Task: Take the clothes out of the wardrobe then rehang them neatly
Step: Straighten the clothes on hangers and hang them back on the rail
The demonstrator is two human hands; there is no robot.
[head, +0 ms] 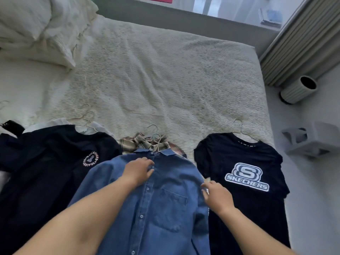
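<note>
denim shirt flat on bed | left hand on placket | right hand at sleeve edge

The shirt at lower centre is matt blue denim with small glossy buttons. The bedspread is ribbed, crinkled cream cloth. Lower right, the T-shirt is smooth black cloth with a printed logo. Thin wire hangers.

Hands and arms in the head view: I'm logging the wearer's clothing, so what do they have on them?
Both forearms are bare as far as the frame shows, with no sleeves in view. The left hand and the right hand wear no gloves, and no watch, bracelet or ring shows on either. Fine detail is somewhat blurred.
</note>
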